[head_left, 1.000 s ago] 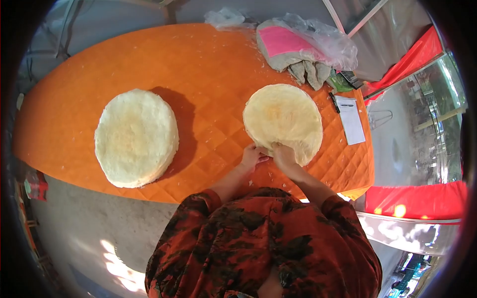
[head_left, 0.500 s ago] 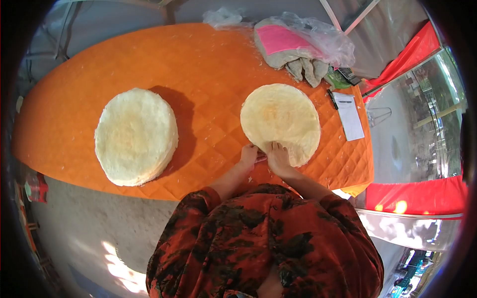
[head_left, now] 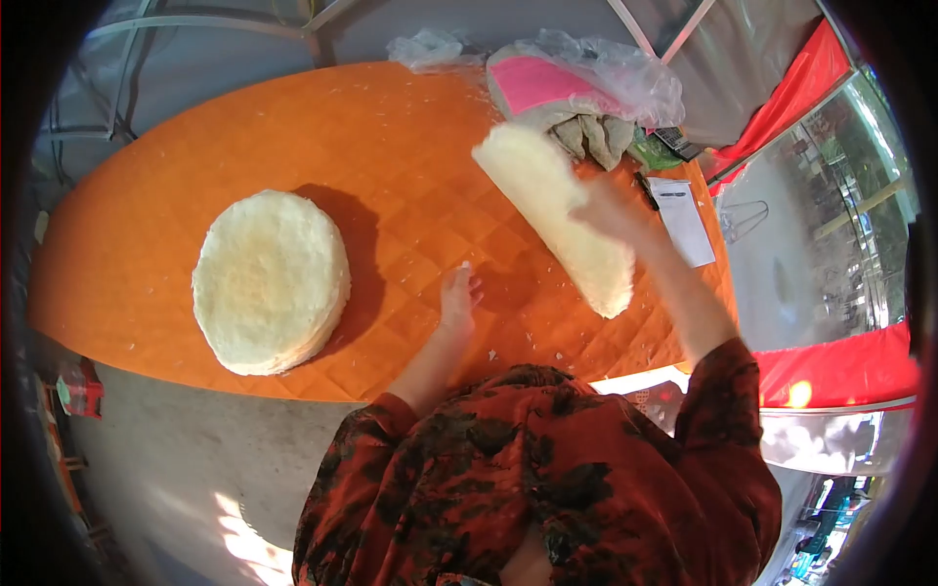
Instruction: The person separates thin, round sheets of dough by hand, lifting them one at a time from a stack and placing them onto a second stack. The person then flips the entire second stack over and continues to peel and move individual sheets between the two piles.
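A pale, round flatbread stands folded over or tipped up into a long narrow shape on the right part of the table. My right hand, smeared by motion, grips it along its right side; the fingers themselves are partly lost in the blur. To the left of that bread, my left hand hovers over the orange cloth with its fingers apart and nothing in them. Farther left sits a thick round stack of flatbreads, casting a shadow to its right.
An orange quilted cloth covers the table. At the back right lie a grey and pink cloth bundle under clear plastic, a notepad, a black pen and a dark device. Red fabric hangs at the right.
The right flatbread, earlier lying flat and round, is now folded or raised to the right. My right hand swept up and right with it; my left hand let go and moved left.
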The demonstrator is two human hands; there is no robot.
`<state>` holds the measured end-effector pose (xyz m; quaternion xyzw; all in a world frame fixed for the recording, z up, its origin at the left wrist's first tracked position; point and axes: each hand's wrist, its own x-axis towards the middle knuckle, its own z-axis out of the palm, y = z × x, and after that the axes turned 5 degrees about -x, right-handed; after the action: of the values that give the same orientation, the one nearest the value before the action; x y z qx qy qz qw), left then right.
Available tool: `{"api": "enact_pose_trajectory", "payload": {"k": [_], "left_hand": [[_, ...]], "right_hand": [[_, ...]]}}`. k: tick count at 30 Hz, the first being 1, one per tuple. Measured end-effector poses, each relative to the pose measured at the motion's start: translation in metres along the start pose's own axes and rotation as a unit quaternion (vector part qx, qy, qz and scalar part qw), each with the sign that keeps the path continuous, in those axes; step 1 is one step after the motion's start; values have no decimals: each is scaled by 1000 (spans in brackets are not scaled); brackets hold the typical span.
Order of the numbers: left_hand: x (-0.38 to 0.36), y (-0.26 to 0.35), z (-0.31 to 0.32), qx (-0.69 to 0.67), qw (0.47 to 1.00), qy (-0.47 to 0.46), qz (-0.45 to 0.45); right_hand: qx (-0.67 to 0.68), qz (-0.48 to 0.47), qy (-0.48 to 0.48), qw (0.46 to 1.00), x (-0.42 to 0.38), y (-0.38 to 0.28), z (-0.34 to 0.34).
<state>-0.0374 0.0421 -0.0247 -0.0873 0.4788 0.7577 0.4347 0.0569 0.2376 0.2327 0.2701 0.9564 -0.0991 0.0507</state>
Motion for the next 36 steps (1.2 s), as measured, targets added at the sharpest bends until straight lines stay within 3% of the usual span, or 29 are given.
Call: {"api": "enact_pose_trajectory", "payload": {"k": [2, 3, 5, 6, 8, 10, 12, 14, 15, 18, 20, 21, 23, 24, 25, 26, 29, 32, 34, 35, 36], "left_hand": [[-8, 22, -7, -17, 999, -4, -29], [-14, 32, -9, -26, 999, -5, -43], [-19, 47, -10, -140, 977, -158, -20], [-20, 53, -10, -195, 953, -234, -7], [-17, 54, -16, -192, 957, -219, -4], [2, 40, -31, -176, 958, -224, -17], [2, 25, -37, -49, 991, -120, 18], [1, 12, -40, 96, 994, -38, 43], [10, -1, -41, 117, 985, -23, 124], [24, 20, -37, -32, 996, 88, -4], [34, 35, -42, 66, 988, 138, 8], [37, 32, -39, 113, 981, 158, 10], [39, 1, -25, 281, 924, 213, 147], [39, -13, -24, 361, 876, 236, 215], [42, -23, -28, 378, 862, 243, 234], [41, -23, -31, 316, 905, 205, 200], [28, 8, -28, 149, 975, 132, 101], [21, 44, -14, 90, 988, 117, 37], [62, 32, -49, 118, 990, 66, 29], [57, 30, -50, 100, 993, 53, -21], [47, 28, -49, 83, 993, 39, -70]], "right_hand": [[172, 66, -4, 983, -6, 15, -55], [297, 31, -6, 954, -6, 30, -64], [481, -20, -10, 876, -9, 45, -71], [502, 6, -7, 865, -7, 54, -62], [541, 59, -5, 839, 4, 90, -16], [625, 72, -102, 770, 14, 138, 56], [718, 226, -146, 642, 21, 206, 181], [764, 259, -158, 570, -8, 201, 247], [788, 246, -122, 551, -14, 197, 255], [841, 212, -44, 495, -34, 180, 266], [862, 182, -13, 473, -35, 172, 262], [791, 218, 39, 571, -33, 170, 271], [601, 288, 128, 735, -23, 171, 296], [573, 285, 118, 760, -21, 173, 294], [546, 277, 107, 783, -17, 173, 285], [520, 266, 94, 806, -18, 173, 277], [681, 196, -15, 705, -38, 181, 252], [753, 299, -38, 585, -70, 154, 257], [673, 248, -95, 690, -67, 170, 264], [628, 222, -122, 736, -66, 179, 267], [689, 213, -70, 689, -62, 186, 265]]}}
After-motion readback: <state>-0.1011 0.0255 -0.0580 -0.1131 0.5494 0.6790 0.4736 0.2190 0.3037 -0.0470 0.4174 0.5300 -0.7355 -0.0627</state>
